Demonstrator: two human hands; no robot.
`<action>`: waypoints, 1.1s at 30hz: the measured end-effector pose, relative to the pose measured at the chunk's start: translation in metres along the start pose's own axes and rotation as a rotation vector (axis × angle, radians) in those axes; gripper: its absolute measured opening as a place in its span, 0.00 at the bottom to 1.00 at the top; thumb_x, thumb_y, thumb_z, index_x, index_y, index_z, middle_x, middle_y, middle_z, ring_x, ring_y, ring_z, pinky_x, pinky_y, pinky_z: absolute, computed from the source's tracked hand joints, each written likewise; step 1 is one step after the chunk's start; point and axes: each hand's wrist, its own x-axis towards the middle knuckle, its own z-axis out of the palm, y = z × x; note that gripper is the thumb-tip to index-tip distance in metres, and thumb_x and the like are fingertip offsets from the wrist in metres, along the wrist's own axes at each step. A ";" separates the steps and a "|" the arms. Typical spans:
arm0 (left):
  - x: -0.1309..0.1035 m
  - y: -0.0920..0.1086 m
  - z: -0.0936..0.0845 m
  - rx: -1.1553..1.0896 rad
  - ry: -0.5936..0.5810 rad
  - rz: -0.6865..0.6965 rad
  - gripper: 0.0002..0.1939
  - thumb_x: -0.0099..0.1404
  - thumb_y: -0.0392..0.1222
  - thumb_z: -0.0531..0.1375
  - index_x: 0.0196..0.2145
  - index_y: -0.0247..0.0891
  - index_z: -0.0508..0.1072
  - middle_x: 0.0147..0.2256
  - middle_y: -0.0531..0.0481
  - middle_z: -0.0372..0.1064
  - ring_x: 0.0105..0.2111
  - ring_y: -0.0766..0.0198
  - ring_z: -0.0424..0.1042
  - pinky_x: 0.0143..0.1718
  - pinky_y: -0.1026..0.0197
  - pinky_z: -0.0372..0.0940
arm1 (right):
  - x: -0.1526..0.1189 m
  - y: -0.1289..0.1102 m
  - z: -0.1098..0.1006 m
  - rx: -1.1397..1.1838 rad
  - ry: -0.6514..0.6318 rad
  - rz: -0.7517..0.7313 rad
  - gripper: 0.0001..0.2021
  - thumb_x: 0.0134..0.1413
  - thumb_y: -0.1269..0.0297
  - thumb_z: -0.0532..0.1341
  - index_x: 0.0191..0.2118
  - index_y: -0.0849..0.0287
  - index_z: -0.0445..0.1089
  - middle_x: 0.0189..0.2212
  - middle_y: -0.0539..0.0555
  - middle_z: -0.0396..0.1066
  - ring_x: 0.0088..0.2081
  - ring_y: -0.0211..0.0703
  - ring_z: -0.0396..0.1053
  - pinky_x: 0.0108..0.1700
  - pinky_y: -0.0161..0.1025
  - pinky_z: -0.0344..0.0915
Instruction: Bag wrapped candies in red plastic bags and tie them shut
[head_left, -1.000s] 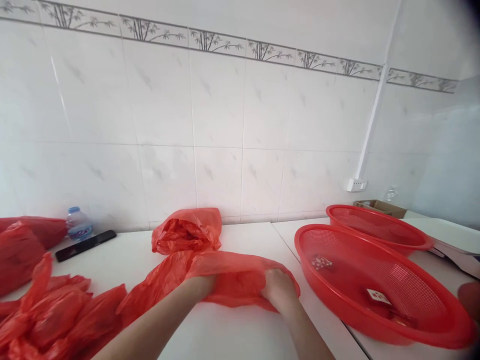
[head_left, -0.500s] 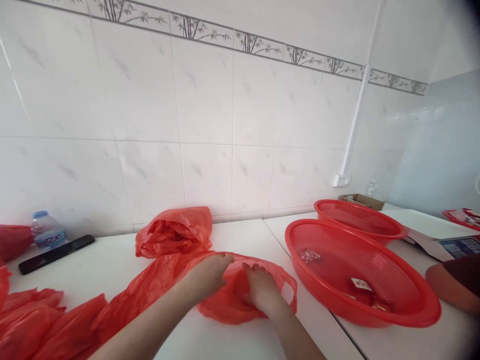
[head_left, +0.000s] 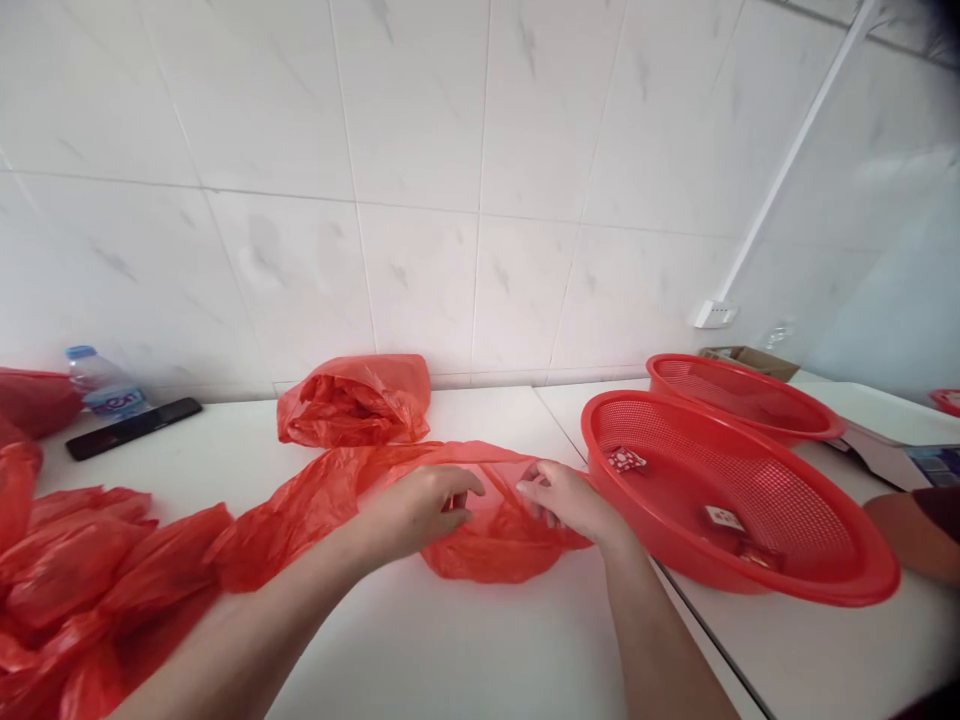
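A thin red plastic bag (head_left: 491, 555) lies on the white table between my hands, its upper part spread wide. My left hand (head_left: 429, 508) is over the bag's left side, thumb and forefinger apart with a gap between them. At the bag's right edge is my right hand (head_left: 559, 495), its fingers bent and closed on the thin film. Behind, near the wall, rests another crumpled red bag (head_left: 360, 400). To the right stands a red perforated basket (head_left: 675, 480) holding a few small packets, one of them white and red (head_left: 724, 517).
Red bags (head_left: 82, 590) are piled at the left. Behind them are a bottle (head_left: 109, 385) and a black phone (head_left: 135, 428). A second red basket (head_left: 742, 395) and a scale (head_left: 892, 412) stand at the back right. A person's arm (head_left: 911, 530) reaches in from the right.
The view has tilted down. My hands have moved apart, the right one outward to the bag's right side, and the bag's opening is stretched wider.
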 end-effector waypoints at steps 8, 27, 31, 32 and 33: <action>-0.015 -0.042 0.010 0.535 0.180 0.166 0.18 0.54 0.40 0.64 0.45 0.47 0.74 0.56 0.43 0.62 0.55 0.44 0.57 0.53 0.42 0.53 | 0.008 0.009 0.009 -0.101 0.035 0.078 0.17 0.51 0.51 0.56 0.20 0.57 0.62 0.18 0.48 0.66 0.19 0.36 0.60 0.23 0.34 0.52; -0.028 -0.062 0.035 0.375 0.200 0.251 0.22 0.60 0.55 0.58 0.50 0.45 0.71 0.55 0.41 0.63 0.56 0.43 0.56 0.55 0.42 0.52 | 0.027 0.003 0.044 -0.463 0.422 -0.143 0.17 0.58 0.54 0.54 0.48 0.54 0.68 0.45 0.54 0.68 0.44 0.45 0.67 0.42 0.39 0.60; -0.026 -0.071 0.038 0.358 0.248 0.146 0.19 0.63 0.52 0.55 0.49 0.45 0.71 0.61 0.42 0.53 0.62 0.41 0.46 0.57 0.39 0.51 | 0.029 -0.003 0.060 -0.465 0.426 -0.224 0.15 0.61 0.56 0.50 0.42 0.58 0.70 0.39 0.56 0.70 0.41 0.44 0.67 0.42 0.39 0.60; -0.026 -0.074 0.039 0.348 0.260 0.123 0.18 0.64 0.51 0.55 0.49 0.44 0.71 0.62 0.42 0.51 0.62 0.42 0.47 0.58 0.40 0.52 | 0.032 -0.002 0.064 -0.463 0.390 -0.249 0.13 0.60 0.57 0.53 0.41 0.58 0.71 0.40 0.56 0.70 0.42 0.44 0.67 0.43 0.40 0.61; -0.025 -0.077 0.041 0.339 0.267 0.102 0.18 0.65 0.50 0.54 0.50 0.43 0.70 0.62 0.42 0.51 0.62 0.43 0.48 0.58 0.41 0.53 | 0.034 -0.001 0.066 -0.468 0.360 -0.265 0.12 0.58 0.58 0.56 0.40 0.58 0.72 0.40 0.56 0.70 0.43 0.45 0.67 0.44 0.40 0.61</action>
